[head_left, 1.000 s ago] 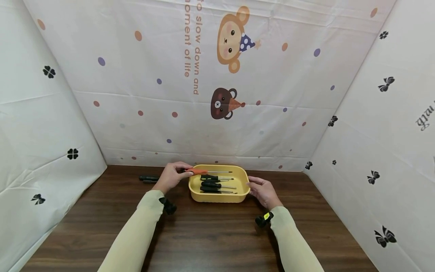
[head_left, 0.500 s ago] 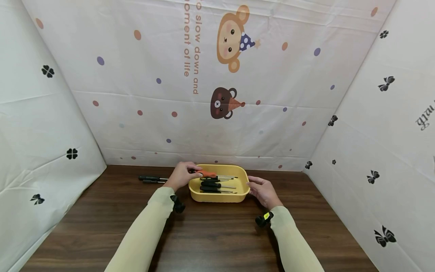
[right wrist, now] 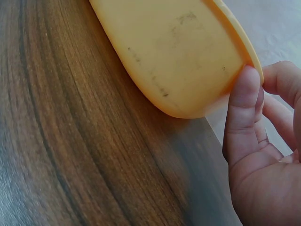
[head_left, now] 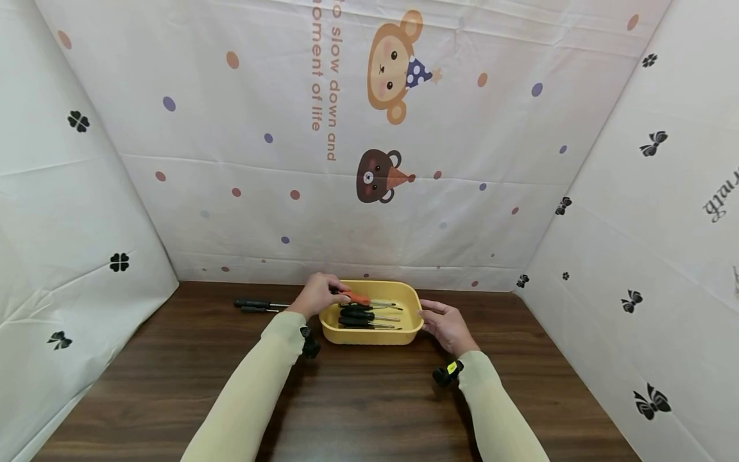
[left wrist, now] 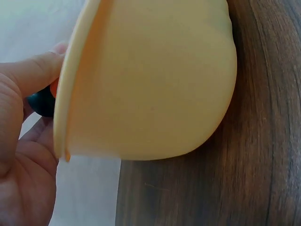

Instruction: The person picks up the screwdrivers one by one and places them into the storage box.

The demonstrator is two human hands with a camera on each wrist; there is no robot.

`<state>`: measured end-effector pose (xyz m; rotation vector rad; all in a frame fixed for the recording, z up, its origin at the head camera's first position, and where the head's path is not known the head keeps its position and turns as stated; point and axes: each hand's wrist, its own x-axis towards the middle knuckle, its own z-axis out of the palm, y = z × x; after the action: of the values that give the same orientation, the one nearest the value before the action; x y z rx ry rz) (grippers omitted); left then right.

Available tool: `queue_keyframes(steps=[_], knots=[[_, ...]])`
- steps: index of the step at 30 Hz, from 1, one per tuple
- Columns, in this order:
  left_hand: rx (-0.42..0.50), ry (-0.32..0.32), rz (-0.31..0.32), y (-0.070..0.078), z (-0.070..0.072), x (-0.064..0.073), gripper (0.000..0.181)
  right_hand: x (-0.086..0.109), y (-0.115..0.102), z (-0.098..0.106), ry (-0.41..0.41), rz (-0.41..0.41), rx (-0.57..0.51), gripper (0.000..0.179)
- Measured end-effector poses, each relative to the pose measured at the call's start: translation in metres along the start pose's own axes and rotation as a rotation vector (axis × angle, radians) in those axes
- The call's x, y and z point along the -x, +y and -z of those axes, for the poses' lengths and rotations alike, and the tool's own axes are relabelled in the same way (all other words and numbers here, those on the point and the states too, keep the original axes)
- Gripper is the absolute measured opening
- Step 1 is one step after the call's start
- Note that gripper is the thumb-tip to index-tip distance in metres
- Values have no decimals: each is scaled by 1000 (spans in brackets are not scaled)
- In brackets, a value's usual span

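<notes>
My left hand (head_left: 321, 294) pinches a screwdriver with an orange handle (head_left: 356, 298) over the left end of a yellow tray (head_left: 371, 337). In the left wrist view the tray's wall (left wrist: 155, 80) hides most of that screwdriver; only the dark handle end (left wrist: 41, 102) and a bit of orange show between the fingers. Several black-handled screwdrivers (head_left: 356, 314) lie in the tray, shafts pointing right. With thumb and fingers, my right hand (head_left: 448, 324) grips the tray's right rim; the right wrist view shows the thumb (right wrist: 244, 101) against the outer wall just under the rim.
Two more black-handled screwdrivers (head_left: 252, 303) lie on the dark wood table (head_left: 358, 398) left of the tray, partly behind the left hand. A white printed cloth (head_left: 323, 218) rises right behind the tray, with cloth walls on both sides.
My left hand has moved right with the orange screwdriver, from the tray's left rim to over its inside, and the screwdriver is now lower. The right hand and tray have stayed put.
</notes>
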<state>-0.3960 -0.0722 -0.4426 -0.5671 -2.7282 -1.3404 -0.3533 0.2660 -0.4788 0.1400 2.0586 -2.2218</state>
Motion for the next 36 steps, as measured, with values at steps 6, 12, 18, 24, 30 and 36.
queue_keyframes(steps=[6,12,18,24,30,36], knots=[[-86,0,-21,3,-7,-5,16,1,-1,-1,10,8,-3,48],[-137,-31,5,5,-12,-9,13,0,0,-2,7,11,-10,47],[-302,-101,-6,5,-15,-15,12,1,-1,-2,-2,10,-16,47],[-428,-143,-74,5,-16,-18,11,1,-1,-1,-3,8,-14,48],[-507,-155,-120,4,-19,-20,7,2,-1,-1,-7,8,-14,50],[-566,-177,-111,7,-20,-21,12,1,-1,-1,5,9,-24,47]])
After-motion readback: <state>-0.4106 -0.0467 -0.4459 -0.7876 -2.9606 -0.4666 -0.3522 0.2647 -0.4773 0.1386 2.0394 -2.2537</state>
